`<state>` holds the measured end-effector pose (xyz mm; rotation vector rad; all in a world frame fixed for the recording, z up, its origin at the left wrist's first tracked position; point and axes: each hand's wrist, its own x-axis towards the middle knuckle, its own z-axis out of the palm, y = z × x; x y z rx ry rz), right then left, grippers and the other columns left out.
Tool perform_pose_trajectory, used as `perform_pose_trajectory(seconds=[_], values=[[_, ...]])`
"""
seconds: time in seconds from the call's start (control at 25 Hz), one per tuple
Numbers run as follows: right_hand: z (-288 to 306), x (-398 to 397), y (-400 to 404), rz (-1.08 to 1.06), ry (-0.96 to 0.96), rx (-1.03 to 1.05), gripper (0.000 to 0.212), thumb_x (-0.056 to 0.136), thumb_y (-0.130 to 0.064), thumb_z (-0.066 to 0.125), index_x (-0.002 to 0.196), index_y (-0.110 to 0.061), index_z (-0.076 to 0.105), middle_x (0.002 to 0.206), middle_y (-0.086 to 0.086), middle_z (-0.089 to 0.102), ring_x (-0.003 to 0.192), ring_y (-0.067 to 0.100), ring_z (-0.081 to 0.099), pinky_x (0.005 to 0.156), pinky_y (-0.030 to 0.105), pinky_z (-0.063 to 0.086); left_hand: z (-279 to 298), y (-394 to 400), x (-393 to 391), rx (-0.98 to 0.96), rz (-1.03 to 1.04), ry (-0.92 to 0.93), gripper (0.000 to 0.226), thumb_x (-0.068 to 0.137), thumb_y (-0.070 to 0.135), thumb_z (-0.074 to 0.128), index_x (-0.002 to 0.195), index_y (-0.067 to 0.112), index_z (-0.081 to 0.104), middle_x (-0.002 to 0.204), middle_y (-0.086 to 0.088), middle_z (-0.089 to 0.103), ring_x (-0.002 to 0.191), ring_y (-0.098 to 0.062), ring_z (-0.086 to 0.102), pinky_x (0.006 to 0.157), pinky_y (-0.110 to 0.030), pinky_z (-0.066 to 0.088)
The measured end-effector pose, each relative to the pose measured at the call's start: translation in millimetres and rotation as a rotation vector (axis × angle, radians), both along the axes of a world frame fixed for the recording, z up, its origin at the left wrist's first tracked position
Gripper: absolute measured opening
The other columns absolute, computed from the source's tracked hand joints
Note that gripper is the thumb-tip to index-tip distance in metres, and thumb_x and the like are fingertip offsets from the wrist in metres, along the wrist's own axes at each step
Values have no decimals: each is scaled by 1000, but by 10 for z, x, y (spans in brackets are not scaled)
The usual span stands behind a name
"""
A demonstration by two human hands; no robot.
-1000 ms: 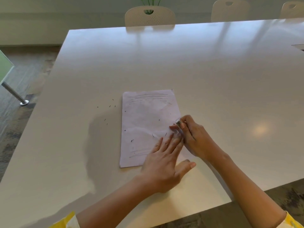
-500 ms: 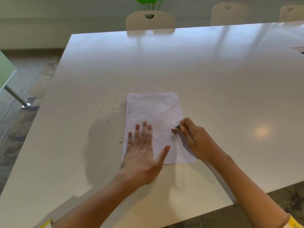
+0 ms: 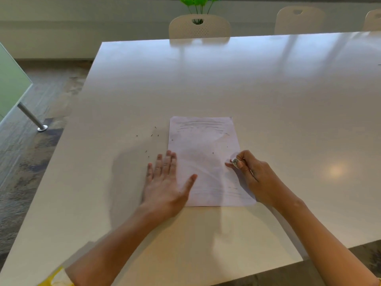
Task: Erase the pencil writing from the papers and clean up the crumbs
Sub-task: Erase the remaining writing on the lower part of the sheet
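A white paper (image 3: 203, 149) lies flat on the white table (image 3: 268, 100), with faint pencil lines near its top and bottom. My left hand (image 3: 165, 182) lies flat with straight fingers across the paper's left edge, thumb on the sheet. My right hand (image 3: 249, 172) rests on the paper's right edge and pinches a small white eraser (image 3: 235, 162) between thumb and fingers. Dark eraser crumbs (image 3: 151, 135) are scattered on the table left of the paper, and a few specks sit on the sheet.
Beige chairs (image 3: 199, 27) stand along the table's far edge, with a green plant (image 3: 198, 3) behind the middle one. The table's left edge drops to carpeted floor, where a green panel on a metal leg (image 3: 31, 118) stands.
My left hand has swept leftwards across the paper from beside my right hand to the paper's left edge. The crumbs on the lower sheet are gone. My right hand stayed holding the eraser.
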<state>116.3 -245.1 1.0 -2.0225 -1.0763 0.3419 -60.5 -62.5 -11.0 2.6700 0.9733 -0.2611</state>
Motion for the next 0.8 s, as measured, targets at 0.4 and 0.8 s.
perform_pose_trajectory(seconds=[0.4, 0.8], values=[[-43, -6, -14, -13, 45, 12, 22, 103, -36, 37, 95, -21, 51, 104, -15, 72, 106, -10, 63, 81, 13, 48, -23, -410, 186, -65, -332, -157, 73, 103, 58, 12, 154, 21, -25, 158, 9, -36, 142, -5, -38, 123, -35, -12], [-43, 20, -33, 17, 22, -3, 23, 103, -35, 36, 95, -20, 51, 106, -14, 72, 107, -9, 64, 80, 10, 47, 87, 245, 43, 38, 3, -61, 85, 97, 67, 8, 156, 14, -21, 161, 0, -31, 147, -16, -32, 121, -38, -20]])
